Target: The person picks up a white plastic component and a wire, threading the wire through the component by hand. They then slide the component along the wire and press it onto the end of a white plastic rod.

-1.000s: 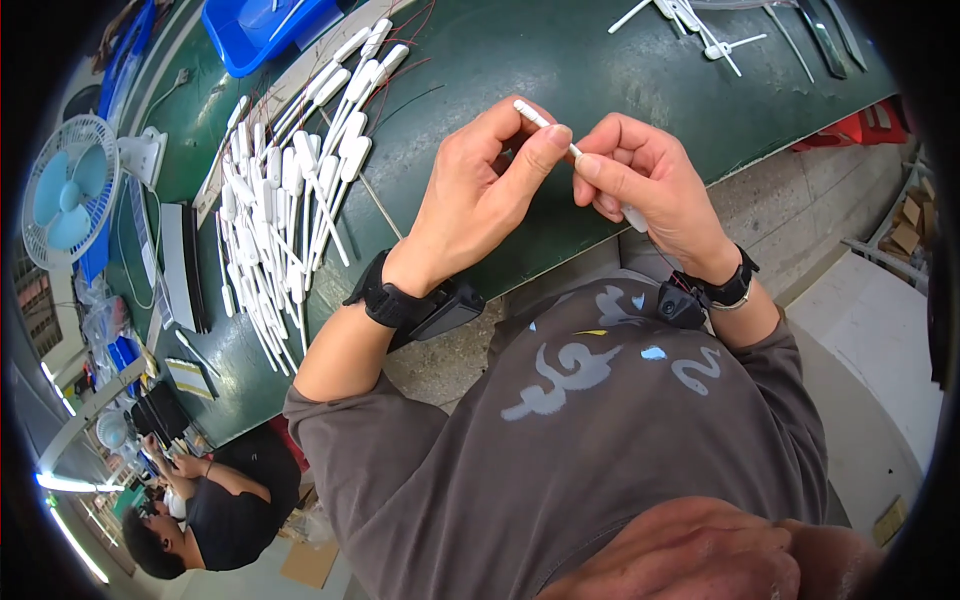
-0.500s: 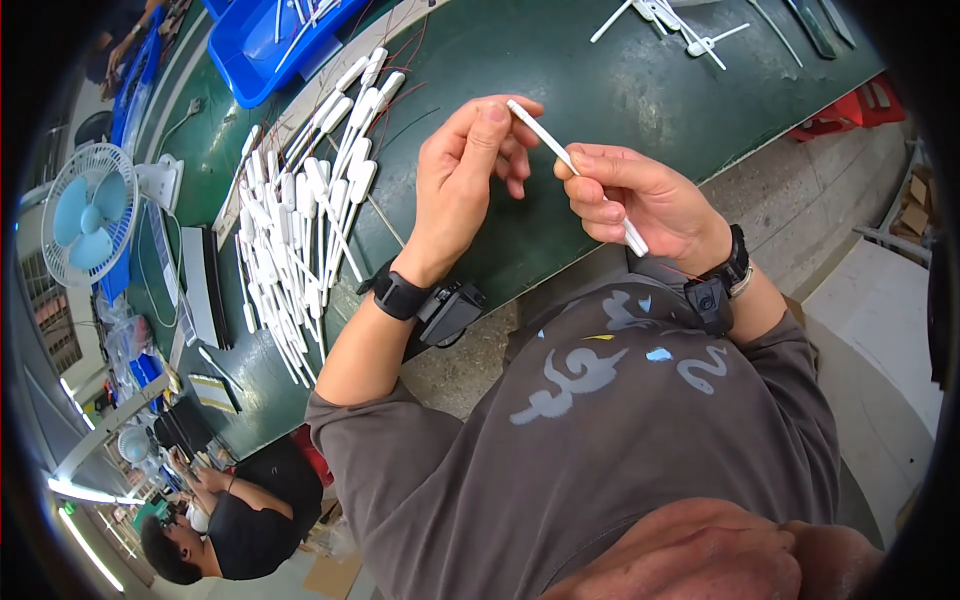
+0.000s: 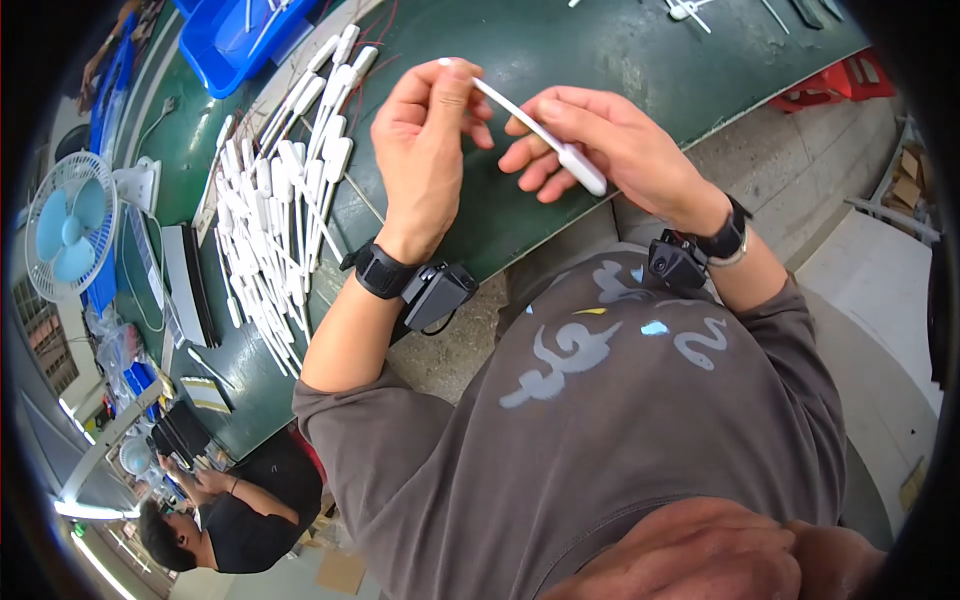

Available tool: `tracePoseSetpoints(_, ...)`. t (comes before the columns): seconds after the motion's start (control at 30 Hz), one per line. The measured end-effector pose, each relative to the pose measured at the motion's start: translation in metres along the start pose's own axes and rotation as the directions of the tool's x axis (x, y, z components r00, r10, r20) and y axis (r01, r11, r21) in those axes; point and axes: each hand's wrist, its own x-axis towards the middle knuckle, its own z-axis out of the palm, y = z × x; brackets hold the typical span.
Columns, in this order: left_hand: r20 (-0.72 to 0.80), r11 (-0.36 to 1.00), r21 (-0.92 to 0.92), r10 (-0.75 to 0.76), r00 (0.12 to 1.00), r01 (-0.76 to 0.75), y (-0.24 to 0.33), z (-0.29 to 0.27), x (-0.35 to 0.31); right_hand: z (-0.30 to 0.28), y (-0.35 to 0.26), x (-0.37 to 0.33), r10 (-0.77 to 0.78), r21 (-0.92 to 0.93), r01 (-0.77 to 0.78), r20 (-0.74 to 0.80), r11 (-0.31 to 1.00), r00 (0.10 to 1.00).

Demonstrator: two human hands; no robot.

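A slim white plastic stick with a thicker rounded end (image 3: pixel 583 170) slants between my hands, over the table's front edge. My left hand (image 3: pixel 425 140) pinches its thin end between thumb and fingers. Close against the stick's thick part, my right hand (image 3: pixel 610 145) has its fingers loosely apart; whether they touch the stick I cannot tell. To the left of my left hand lies a big pile of similar white sticks (image 3: pixel 285 205), some with thin red wires at their far ends.
The green table (image 3: pixel 560 45) carries a blue tray (image 3: pixel 215 70) with sticks at the far left and a few white parts (image 3: pixel 688 10) at the far edge. Left stand a white fan (image 3: pixel 72 228) and a dark angled panel (image 3: pixel 190 285). A seated person (image 3: pixel 245 510) is at lower left.
Both hands have moved left and a little farther away with the stick. My right hand's fingers have loosened from around it, and its thick end now shows.
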Motion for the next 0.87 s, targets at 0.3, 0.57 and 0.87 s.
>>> tracePoseSetpoints(0.3, -0.052, 0.745, 0.529, 0.506, 0.861, -0.406, 0.033, 0.009, 0.004, -0.030, 0.011, -0.017, -0.765, -0.936, 0.349, 0.200, 0.034, 0.612)
tracePoseSetpoints(0.57, 0.623, -0.142, 0.748, 0.488, 0.611, -0.649, 0.031, 0.029, -0.018, -0.029, 0.005, -0.027, -0.715, -0.887, 0.434, 0.407, -0.159, 0.569)
tracePoseSetpoints(0.87, 0.568, 0.141, 0.752, 0.359, 0.741, -0.644, 0.031, 0.031, -0.035, -0.026, 0.002, -0.034, -0.637, -0.867, 0.478, 0.450, -0.143, 0.626)
